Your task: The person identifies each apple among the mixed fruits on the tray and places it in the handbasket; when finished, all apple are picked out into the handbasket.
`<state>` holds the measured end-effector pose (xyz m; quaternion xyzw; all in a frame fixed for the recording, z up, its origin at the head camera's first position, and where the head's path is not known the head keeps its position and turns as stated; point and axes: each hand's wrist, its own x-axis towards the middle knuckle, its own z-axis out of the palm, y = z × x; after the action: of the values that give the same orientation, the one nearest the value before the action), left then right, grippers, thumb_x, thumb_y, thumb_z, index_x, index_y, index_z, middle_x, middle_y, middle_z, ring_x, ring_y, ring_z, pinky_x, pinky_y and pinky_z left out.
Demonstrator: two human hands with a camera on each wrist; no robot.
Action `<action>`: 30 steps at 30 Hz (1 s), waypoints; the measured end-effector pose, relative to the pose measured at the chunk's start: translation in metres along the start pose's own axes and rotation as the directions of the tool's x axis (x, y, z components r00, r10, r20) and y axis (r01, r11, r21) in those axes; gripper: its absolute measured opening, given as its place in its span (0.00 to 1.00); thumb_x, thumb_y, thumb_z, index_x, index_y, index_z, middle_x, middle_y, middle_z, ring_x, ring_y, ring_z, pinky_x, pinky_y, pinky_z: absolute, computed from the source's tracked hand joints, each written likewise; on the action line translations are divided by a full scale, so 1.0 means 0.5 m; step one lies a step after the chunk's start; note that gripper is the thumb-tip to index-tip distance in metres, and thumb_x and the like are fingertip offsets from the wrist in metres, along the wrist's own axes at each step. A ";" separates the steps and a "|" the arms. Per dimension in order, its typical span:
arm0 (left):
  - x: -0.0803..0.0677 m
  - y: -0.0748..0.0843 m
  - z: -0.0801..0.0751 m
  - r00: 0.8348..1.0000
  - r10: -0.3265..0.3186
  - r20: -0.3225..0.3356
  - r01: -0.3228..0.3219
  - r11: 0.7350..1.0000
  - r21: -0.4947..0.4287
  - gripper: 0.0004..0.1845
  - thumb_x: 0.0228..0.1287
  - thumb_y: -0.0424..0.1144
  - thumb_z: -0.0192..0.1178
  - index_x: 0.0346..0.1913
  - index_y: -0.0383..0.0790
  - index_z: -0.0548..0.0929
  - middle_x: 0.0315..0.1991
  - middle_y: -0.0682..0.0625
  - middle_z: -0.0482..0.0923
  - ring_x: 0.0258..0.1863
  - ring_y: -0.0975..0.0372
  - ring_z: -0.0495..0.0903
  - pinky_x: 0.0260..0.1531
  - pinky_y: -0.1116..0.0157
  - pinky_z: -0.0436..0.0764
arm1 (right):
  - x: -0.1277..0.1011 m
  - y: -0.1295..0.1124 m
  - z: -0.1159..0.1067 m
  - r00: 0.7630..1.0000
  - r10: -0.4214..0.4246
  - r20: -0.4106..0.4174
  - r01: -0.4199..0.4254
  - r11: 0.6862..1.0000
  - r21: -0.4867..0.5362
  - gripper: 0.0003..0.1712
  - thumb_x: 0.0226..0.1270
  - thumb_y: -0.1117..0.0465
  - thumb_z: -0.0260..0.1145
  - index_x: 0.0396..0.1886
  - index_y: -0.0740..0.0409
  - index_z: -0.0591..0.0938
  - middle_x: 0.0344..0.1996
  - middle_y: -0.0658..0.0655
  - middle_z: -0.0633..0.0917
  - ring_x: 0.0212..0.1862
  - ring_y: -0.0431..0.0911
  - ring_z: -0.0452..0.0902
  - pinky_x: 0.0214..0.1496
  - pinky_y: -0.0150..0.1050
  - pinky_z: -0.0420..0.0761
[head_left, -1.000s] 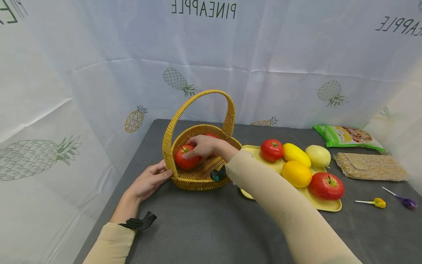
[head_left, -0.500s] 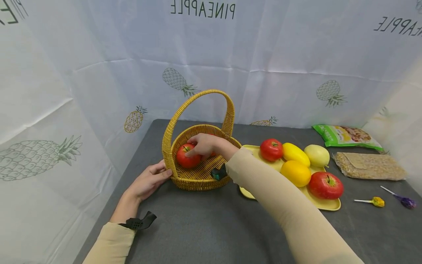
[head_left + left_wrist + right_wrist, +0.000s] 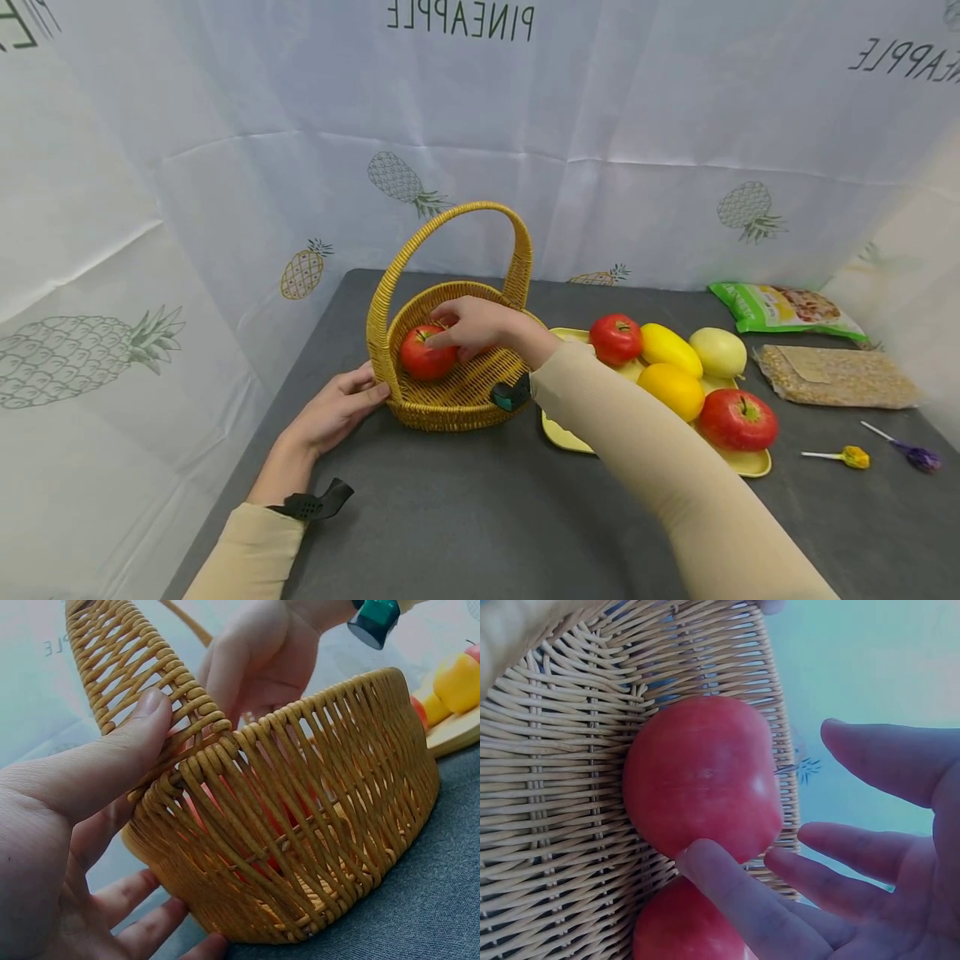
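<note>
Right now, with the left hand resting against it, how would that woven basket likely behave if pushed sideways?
The basket would probably slide, not tip: its base is wide and two apples weigh it down. The open weave looks stiff yet light. The left hand braces its rim, so it should hold.
</note>
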<state>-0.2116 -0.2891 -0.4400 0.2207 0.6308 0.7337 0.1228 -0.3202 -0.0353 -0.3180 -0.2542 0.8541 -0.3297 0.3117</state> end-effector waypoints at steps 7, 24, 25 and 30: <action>-0.002 -0.001 -0.002 1.000 0.008 0.008 -0.008 1.000 0.014 0.23 0.79 0.30 0.53 0.70 0.20 0.70 0.79 0.35 0.50 0.78 0.51 0.50 0.66 0.66 0.71 | -0.027 0.010 -0.005 0.999 -0.035 0.000 0.035 0.996 0.079 0.39 0.74 0.51 0.68 0.78 0.59 0.66 0.72 0.60 0.70 0.55 0.58 0.83 0.52 0.41 0.85; 0.000 0.000 0.013 0.999 0.015 -0.049 -0.012 0.999 0.045 0.20 0.79 0.30 0.54 0.66 0.19 0.73 0.80 0.33 0.48 0.79 0.48 0.44 0.64 0.68 0.72 | -0.154 0.079 -0.020 0.988 -0.106 -0.116 0.126 0.976 0.178 0.31 0.75 0.53 0.67 0.72 0.59 0.74 0.65 0.59 0.77 0.56 0.56 0.82 0.57 0.46 0.83; 0.001 0.001 0.013 0.999 0.014 -0.052 -0.012 0.999 0.045 0.20 0.79 0.30 0.54 0.66 0.20 0.74 0.80 0.33 0.46 0.80 0.47 0.42 0.64 0.68 0.72 | -0.160 0.084 -0.023 0.987 -0.101 -0.127 0.124 0.975 0.182 0.31 0.75 0.53 0.67 0.72 0.59 0.74 0.64 0.58 0.77 0.56 0.56 0.83 0.56 0.45 0.83; -0.001 -0.003 0.010 0.998 0.016 -0.060 -0.013 0.999 0.049 0.20 0.78 0.29 0.54 0.67 0.24 0.75 0.81 0.33 0.43 0.80 0.45 0.36 0.64 0.69 0.72 | -0.190 0.111 -0.024 0.983 -0.084 -0.163 0.120 0.968 0.222 0.29 0.74 0.51 0.68 0.70 0.57 0.76 0.61 0.55 0.78 0.57 0.57 0.82 0.61 0.52 0.80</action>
<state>-0.2089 -0.2846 -0.4408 0.2058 0.6503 0.7253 0.0928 -0.2771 0.0666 -0.3163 -0.2340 0.8171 -0.4607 0.2556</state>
